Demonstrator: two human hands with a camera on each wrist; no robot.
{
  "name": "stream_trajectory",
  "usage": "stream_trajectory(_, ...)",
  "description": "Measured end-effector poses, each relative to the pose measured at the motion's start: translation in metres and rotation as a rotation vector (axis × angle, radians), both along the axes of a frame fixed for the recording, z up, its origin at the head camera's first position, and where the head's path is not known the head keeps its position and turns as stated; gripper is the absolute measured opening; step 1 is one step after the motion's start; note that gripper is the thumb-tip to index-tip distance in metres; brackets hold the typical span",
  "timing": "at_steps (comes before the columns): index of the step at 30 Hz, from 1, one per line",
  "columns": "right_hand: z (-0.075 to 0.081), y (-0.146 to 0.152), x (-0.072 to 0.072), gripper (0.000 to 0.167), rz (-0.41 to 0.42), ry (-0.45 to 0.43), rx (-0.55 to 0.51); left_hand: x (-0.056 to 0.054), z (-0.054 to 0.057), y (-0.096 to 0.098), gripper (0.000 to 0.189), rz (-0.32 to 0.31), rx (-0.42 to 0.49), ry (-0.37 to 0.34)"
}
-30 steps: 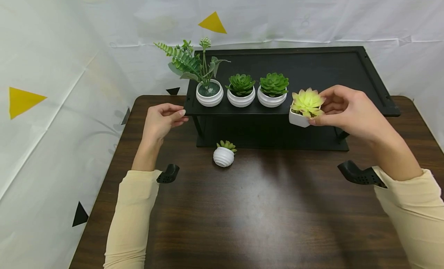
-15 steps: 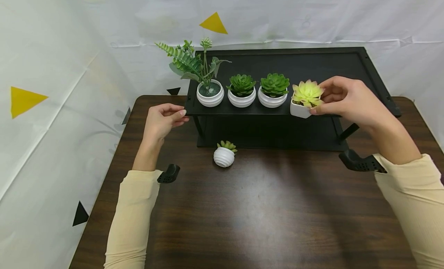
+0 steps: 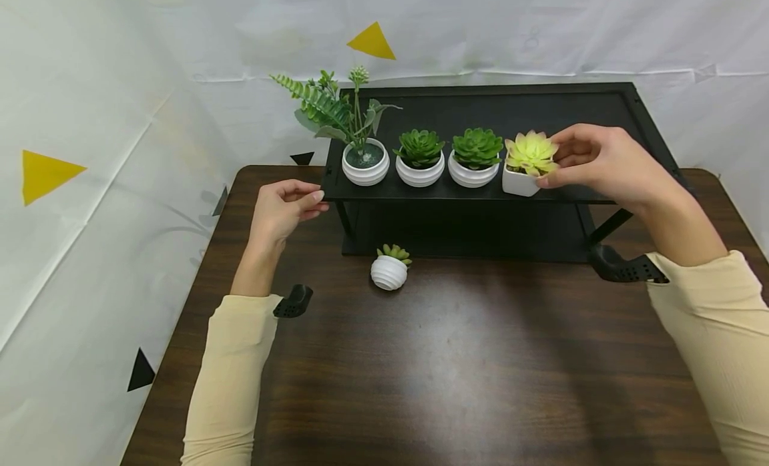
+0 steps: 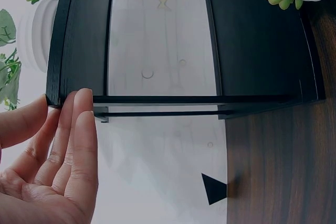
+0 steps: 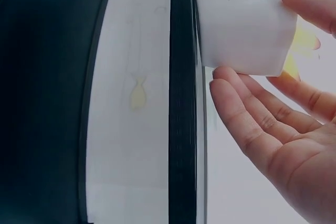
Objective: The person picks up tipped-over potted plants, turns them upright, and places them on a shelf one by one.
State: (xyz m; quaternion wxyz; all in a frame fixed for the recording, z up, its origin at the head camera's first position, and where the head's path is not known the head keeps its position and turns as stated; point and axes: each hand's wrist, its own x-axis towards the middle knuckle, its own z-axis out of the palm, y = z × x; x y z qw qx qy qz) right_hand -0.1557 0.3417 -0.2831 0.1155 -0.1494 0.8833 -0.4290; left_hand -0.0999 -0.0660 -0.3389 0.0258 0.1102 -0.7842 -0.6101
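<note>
In the head view my right hand (image 3: 607,162) grips a yellow-green succulent (image 3: 531,153) in a white angular pot (image 3: 520,182), thumb on the near side and fingers behind. The pot is at the front edge of the black shelf's top (image 3: 565,112), right of two green succulents (image 3: 420,149) in round white pots. The right wrist view shows the pot (image 5: 247,30) between thumb and fingers, beside the shelf edge. My left hand (image 3: 279,209) pinches the shelf's front left corner; in the left wrist view its thumb (image 4: 23,121) lies above and its fingers below.
A taller fern arrangement (image 3: 365,160) in a white pot stands at the shelf's left end. One small ribbed white pot with a succulent (image 3: 389,272) lies tilted on the brown table (image 3: 444,372) before the lower shelf (image 3: 468,232). White sheeting hangs behind and at left.
My right hand has moved the yellow-green succulent up and back, from in front of the shelf edge to the shelf top. My left hand stays at the corner.
</note>
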Motion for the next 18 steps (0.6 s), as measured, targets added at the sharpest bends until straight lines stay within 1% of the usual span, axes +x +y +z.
stream_trajectory(9, -0.003, 0.004, -0.01, 0.05, 0.026, -0.016, -0.02, 0.0, 0.0, 0.0, 0.023, 0.002, 0.007, 0.001)
stream_trajectory(18, -0.001, 0.006, -0.017, 0.057, 0.048, -0.052, 0.032, 0.0, 0.001, 0.001, 0.023, 0.006, -0.004, -0.015)
